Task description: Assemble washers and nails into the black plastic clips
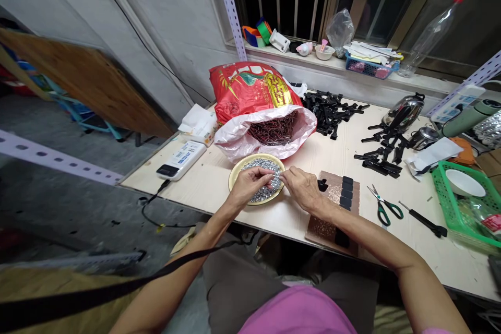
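Over a shallow yellow bowl (234, 173) of small silvery metal pieces (258, 197), my left hand (250, 183) has thumb and fingers pinched together. Whatever it pinches is too small to make out. My right hand (303, 186) is at the bowl's right rim, its fingertips also closed and facing the left ones; I cannot tell what is in them. Just behind the bowl lies a red sack (250, 93) with its white mouth open, showing many thin reddish-brown rods (272, 131). A brown board (319, 227) with several black pads (346, 193) is partly under my right forearm.
Piles of black plastic parts (326, 109) lie at the back and right (385, 154). Green-handled scissors (385, 206), a black-handled tool (425, 220) and a green basket (442, 193) are on the right. A white power bank (182, 159) with a cable and a tissue pack (199, 124) sit on the left.
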`<state>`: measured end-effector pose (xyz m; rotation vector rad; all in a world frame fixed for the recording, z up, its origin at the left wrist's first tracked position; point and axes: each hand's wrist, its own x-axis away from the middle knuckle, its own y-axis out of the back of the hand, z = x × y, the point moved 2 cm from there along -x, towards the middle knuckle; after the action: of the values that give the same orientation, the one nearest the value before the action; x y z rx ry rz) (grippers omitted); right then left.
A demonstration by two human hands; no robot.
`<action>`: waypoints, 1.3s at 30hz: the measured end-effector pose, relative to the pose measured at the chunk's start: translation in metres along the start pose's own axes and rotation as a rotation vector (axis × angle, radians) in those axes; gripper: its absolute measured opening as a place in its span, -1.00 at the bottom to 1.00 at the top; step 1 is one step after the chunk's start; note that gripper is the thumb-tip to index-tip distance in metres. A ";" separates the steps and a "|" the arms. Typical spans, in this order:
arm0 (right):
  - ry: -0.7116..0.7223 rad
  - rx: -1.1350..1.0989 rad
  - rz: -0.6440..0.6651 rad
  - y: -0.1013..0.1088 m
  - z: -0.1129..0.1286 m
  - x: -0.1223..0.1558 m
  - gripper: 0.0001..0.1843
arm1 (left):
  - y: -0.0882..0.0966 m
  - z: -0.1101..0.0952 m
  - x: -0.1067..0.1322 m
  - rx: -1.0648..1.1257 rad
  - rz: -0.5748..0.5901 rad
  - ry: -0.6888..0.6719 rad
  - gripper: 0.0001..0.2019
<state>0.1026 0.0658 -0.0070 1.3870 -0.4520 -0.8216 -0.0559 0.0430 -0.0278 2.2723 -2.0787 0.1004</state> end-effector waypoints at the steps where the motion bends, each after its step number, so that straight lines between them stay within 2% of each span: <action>1: -0.006 -0.023 -0.006 0.000 -0.001 0.000 -0.79 | 0.000 0.001 0.000 0.001 0.008 0.002 -0.70; 5: 0.004 -0.101 -0.055 0.001 -0.002 0.003 -0.84 | -0.001 0.002 -0.002 0.029 0.022 0.022 -0.67; 8: -0.033 -0.169 -0.029 0.000 -0.004 0.002 -0.82 | -0.002 -0.001 -0.002 0.025 0.022 0.037 -0.71; 12: -0.100 -0.490 0.041 0.000 -0.008 0.002 -0.76 | -0.004 -0.005 -0.001 0.033 0.046 0.068 -0.72; 15: -0.090 -0.614 0.027 0.003 -0.013 0.006 -0.85 | -0.008 -0.006 0.001 0.058 0.083 0.101 -0.69; 19: -0.058 -0.607 -0.012 0.009 -0.019 0.018 -0.78 | -0.018 -0.010 0.003 0.076 0.119 0.104 -0.66; 23: -0.108 -0.574 -0.076 0.013 -0.023 0.026 -0.86 | -0.028 -0.016 0.004 0.060 0.106 0.080 -0.66; 28: -0.137 -0.558 -0.085 0.017 -0.022 0.033 -0.82 | -0.032 -0.018 0.003 0.001 0.081 0.023 -0.67; 34: -0.159 -0.312 -0.091 0.017 -0.021 0.038 -0.84 | -0.034 -0.014 0.003 0.000 0.054 0.026 -0.68; 37: -0.200 -0.370 -0.060 0.016 -0.023 0.041 -0.79 | -0.038 -0.016 0.005 -0.037 0.063 0.008 -0.70; 39: -0.206 -0.426 -0.073 0.018 -0.027 0.047 -0.78 | -0.042 -0.018 0.006 -0.079 0.107 0.013 -0.69</action>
<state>0.1569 0.0486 -0.0024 0.9333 -0.3589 -1.0573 -0.0139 0.0419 -0.0096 2.1103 -2.1571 0.0369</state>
